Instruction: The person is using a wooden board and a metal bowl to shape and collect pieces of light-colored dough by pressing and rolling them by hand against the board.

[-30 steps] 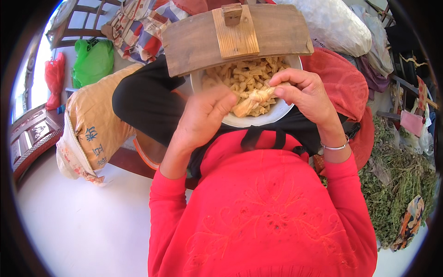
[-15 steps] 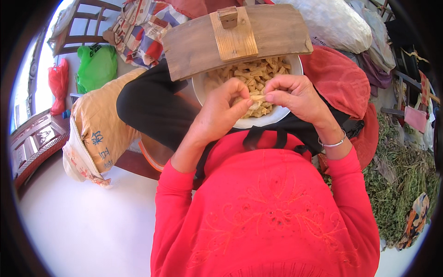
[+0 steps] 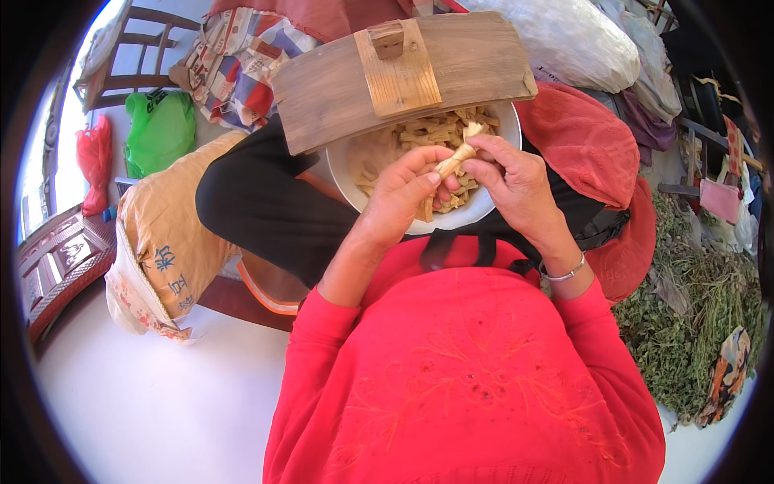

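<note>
Between my two hands is a pale yellow, tightly wrapped piece [image 3: 456, 160], dry and husk-like, with a frayed, lighter upper end. My left hand [image 3: 401, 192] is closed around its lower end. My right hand [image 3: 514, 179] pinches it higher up between thumb and fingers. Both hands are over a white bowl [image 3: 342, 165] in my lap, which holds many similar yellowish pieces [image 3: 431, 131]. A thick wooden board [image 3: 476, 60] with a lighter crosspiece and a block handle covers the bowl's far side. Another piece shows just below my left fingers; whether they touch it is unclear.
A tan sack [image 3: 177, 218] leans at my left knee, with green [image 3: 161, 133] and red plastic bags [image 3: 94, 165] beyond it. Red cloth [image 3: 584, 145] lies right of the bowl. A large white sack [image 3: 564, 40] sits behind. Dried green plants [image 3: 701, 323] are heaped at the right.
The wrapped piece now stands upright and shows more fully between my fingers. My right hand has shifted up along it, while my left has turned and closed around the lower end.
</note>
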Available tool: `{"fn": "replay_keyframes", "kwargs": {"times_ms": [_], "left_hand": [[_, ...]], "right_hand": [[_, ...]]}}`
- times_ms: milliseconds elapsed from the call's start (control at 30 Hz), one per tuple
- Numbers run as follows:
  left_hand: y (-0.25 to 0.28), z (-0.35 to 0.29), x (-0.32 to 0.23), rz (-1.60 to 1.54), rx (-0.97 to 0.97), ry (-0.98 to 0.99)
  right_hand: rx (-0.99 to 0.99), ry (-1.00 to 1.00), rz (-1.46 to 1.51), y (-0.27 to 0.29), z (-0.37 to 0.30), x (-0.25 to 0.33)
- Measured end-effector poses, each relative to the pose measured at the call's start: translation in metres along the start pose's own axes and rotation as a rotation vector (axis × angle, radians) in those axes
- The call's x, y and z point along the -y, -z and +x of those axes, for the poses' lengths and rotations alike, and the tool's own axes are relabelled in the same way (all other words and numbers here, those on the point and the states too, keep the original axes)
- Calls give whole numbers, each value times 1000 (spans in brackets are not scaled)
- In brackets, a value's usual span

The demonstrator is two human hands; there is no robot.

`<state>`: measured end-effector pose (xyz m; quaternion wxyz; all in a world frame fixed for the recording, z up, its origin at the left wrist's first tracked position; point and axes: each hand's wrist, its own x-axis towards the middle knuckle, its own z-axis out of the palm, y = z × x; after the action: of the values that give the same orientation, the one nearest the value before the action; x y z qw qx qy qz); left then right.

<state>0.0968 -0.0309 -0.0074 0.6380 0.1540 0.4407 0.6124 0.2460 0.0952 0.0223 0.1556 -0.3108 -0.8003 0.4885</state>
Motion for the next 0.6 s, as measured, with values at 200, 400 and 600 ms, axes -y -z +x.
{"fn": "replay_keyframes", "kwargs": {"times_ms": [200, 400, 600], "left_hand": [[-2, 11, 13, 202, -126, -47], [4, 18, 37, 72, -165, -56], [-1, 16, 39, -32, -196, 112]], "right_hand": [[-50, 203, -112, -18, 2, -6], [40, -70, -2, -24, 0, -5], [-38, 185, -95, -33, 0, -16]]}}
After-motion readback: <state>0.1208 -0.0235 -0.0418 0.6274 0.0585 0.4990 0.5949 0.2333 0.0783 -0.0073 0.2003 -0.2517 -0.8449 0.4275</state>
